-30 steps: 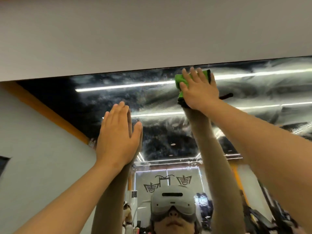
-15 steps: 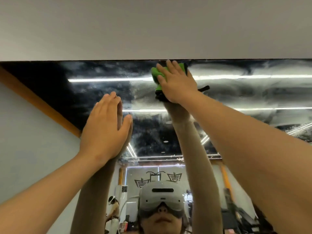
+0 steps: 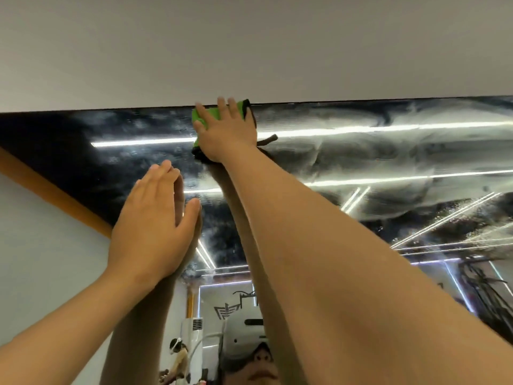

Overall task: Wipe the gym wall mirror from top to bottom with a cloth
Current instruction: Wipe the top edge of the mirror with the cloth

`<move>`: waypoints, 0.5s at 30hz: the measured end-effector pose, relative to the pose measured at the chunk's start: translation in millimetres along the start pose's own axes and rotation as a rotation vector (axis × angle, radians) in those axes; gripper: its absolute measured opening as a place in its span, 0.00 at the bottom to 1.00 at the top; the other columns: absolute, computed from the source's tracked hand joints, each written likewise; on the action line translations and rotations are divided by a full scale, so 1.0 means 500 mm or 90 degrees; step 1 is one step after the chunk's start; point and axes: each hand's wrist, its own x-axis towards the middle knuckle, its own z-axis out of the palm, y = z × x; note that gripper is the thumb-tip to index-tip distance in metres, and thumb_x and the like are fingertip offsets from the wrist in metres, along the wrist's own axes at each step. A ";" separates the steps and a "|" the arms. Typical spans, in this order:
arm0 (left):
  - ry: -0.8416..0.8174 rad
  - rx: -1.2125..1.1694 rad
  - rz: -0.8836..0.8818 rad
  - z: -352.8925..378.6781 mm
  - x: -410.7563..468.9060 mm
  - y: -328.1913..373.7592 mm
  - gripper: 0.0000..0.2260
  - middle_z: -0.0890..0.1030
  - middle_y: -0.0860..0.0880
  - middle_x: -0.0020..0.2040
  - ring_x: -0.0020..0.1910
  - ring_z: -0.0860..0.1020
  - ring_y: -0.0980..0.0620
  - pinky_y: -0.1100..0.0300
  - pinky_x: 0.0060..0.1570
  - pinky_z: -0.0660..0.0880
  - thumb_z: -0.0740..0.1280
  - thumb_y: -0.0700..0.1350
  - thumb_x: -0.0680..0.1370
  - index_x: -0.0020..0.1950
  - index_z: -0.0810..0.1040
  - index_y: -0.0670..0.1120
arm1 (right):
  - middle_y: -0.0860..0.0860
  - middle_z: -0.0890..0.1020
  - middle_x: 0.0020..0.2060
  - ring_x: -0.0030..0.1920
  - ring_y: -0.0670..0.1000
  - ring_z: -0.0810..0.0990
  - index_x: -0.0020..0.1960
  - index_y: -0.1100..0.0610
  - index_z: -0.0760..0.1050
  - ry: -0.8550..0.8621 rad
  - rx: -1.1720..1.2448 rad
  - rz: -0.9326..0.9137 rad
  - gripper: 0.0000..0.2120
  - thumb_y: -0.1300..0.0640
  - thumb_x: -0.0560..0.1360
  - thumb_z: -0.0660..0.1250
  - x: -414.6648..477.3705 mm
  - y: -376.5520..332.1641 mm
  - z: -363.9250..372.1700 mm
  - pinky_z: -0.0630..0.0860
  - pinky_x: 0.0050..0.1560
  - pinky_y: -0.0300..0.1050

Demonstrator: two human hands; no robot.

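Right hand (image 3: pixel 226 134), fingers straight and spread, pressing a bright green dark-edged cloth (image 3: pixel 204 118) flat against the streaked reflective wall mirror (image 3: pixel 361 151) at its top edge — just under the plain grey wall (image 3: pixel 249 45), left hand (image 3: pixel 151 226) lower down, palm flat on the mirror, holding nothing.

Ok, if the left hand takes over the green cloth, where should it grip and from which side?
Probably the left edge of the green cloth, coming from below left. The right hand presses it flat on the mirror and covers its middle, so only edges show; the left hand rests on the glass below that side.
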 end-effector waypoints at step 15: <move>-0.016 -0.023 -0.012 -0.008 -0.003 0.000 0.31 0.55 0.52 0.82 0.81 0.50 0.54 0.56 0.79 0.49 0.53 0.60 0.81 0.81 0.58 0.47 | 0.52 0.49 0.81 0.80 0.54 0.46 0.81 0.45 0.46 0.040 0.015 0.103 0.24 0.46 0.85 0.42 -0.003 0.279 -0.058 0.47 0.77 0.58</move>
